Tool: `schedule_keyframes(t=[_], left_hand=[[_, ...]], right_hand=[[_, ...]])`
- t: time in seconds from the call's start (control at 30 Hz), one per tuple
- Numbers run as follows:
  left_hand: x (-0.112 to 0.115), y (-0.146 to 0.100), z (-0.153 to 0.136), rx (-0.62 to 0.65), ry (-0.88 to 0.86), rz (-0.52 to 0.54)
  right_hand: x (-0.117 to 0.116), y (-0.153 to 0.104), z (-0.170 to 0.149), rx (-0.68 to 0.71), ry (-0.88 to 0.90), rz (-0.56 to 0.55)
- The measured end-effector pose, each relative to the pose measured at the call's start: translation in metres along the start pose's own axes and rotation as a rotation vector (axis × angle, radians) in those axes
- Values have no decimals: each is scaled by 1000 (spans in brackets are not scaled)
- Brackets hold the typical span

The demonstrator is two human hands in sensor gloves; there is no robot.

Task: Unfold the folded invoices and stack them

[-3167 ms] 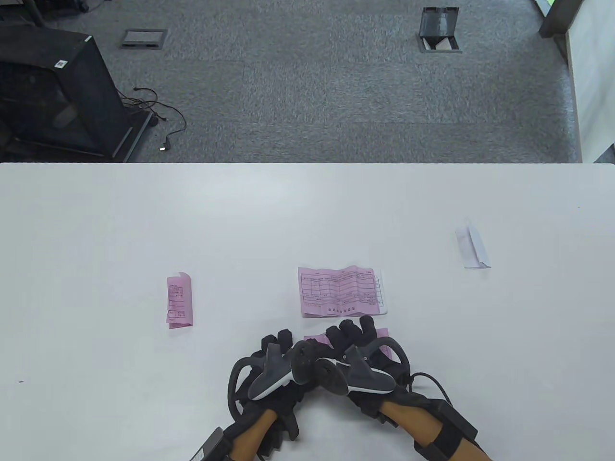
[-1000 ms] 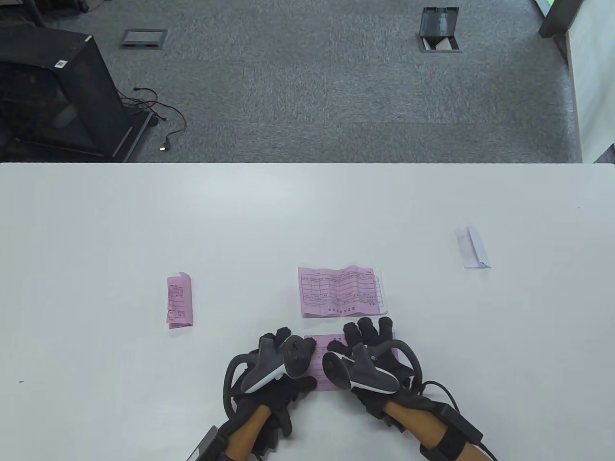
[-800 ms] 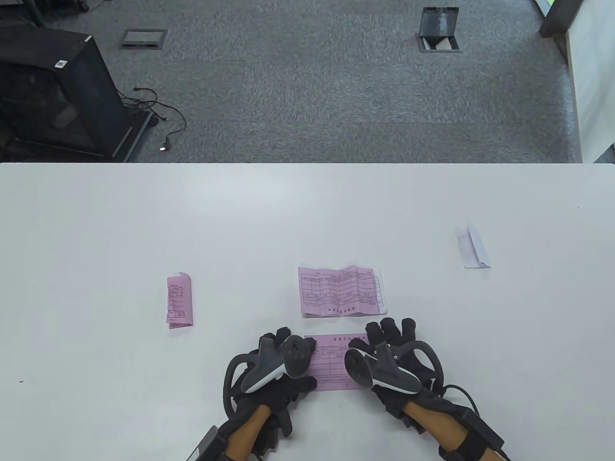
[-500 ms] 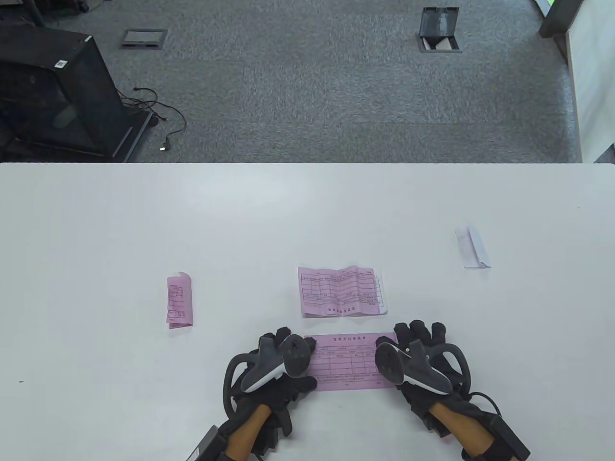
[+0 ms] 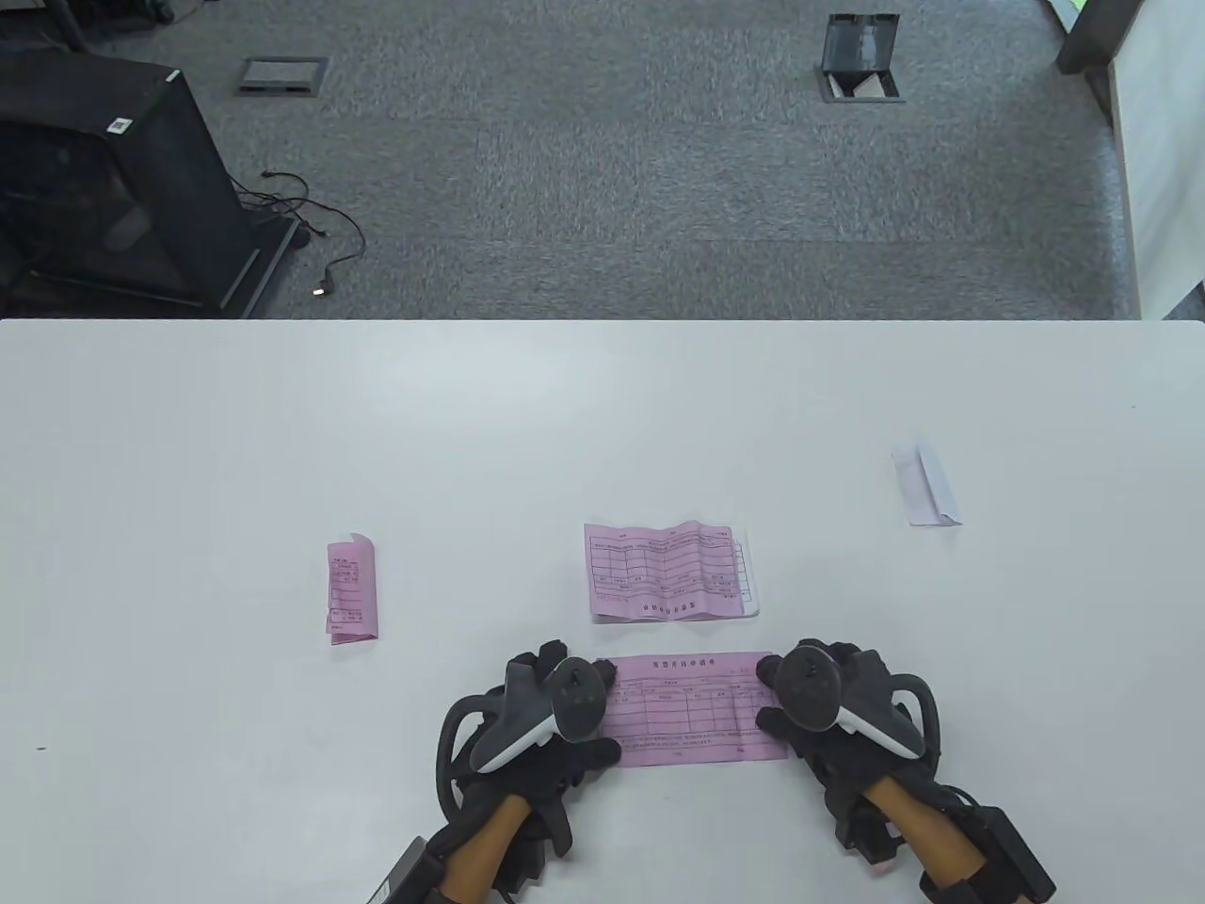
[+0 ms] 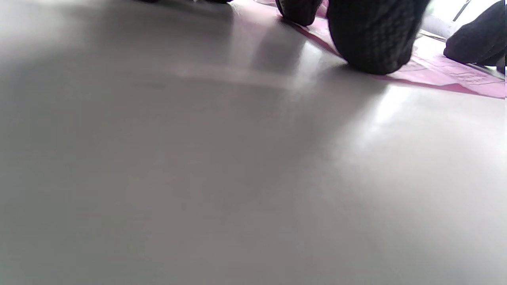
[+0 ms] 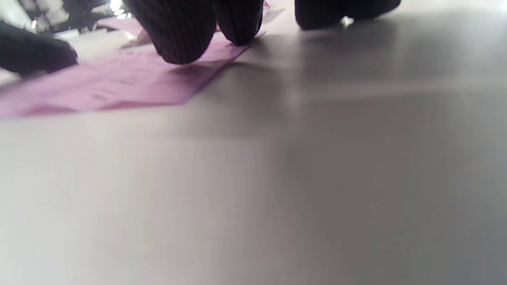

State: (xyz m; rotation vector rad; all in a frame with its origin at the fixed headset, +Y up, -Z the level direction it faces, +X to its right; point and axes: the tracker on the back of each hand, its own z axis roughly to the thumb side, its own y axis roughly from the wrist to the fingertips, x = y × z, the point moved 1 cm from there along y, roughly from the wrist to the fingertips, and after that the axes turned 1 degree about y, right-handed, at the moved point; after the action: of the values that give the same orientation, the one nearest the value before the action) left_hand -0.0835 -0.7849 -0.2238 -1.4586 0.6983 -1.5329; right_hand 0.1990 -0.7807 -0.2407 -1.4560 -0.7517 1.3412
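A pink invoice (image 5: 692, 709) lies unfolded and flat on the white table near the front edge. My left hand (image 5: 565, 702) presses on its left end, and my right hand (image 5: 795, 697) presses on its right end. The left wrist view shows fingertips (image 6: 370, 43) resting on the pink sheet (image 6: 447, 75). The right wrist view shows fingertips (image 7: 180, 37) on the sheet's corner (image 7: 119, 85). Just behind lies a stack of unfolded invoices (image 5: 666, 570), pink on top. A folded pink invoice (image 5: 353, 591) lies at the left. A folded white invoice (image 5: 926, 484) lies at the right.
The white table (image 5: 471, 424) ends at a far edge, with grey carpet beyond. A black cabinet (image 5: 104, 179) stands on the floor at the far left.
My right hand slid to the right along the pink invoice, spreading it out flat to its full width. My left hand stayed on the left end.
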Motion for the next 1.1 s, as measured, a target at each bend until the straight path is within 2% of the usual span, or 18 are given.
schedule_keyframes(t=[0.07, 0.13, 0.33, 0.43, 0.63, 0.9, 1.1], left_hand=[[0, 0, 0, 1, 2, 0], [0, 0, 0, 2, 0, -1], [1, -1, 0, 5, 3, -2], [1, -1, 0, 5, 4, -2], [2, -1, 0, 4, 4, 1], [2, -2, 1, 7, 7, 6], [3, -2, 1, 7, 8, 15]], right_hand=[[1, 0, -4, -7, 87, -16], [1, 1, -4, -9, 91, -32], [-8, 3, 9, -28, -48, -80], [-10, 2, 12, -25, -143, -62], [-11, -2, 15, -13, -128, -73], [-19, -5, 15, -100, 71, -34], [-22, -7, 9, -160, 229, -50]])
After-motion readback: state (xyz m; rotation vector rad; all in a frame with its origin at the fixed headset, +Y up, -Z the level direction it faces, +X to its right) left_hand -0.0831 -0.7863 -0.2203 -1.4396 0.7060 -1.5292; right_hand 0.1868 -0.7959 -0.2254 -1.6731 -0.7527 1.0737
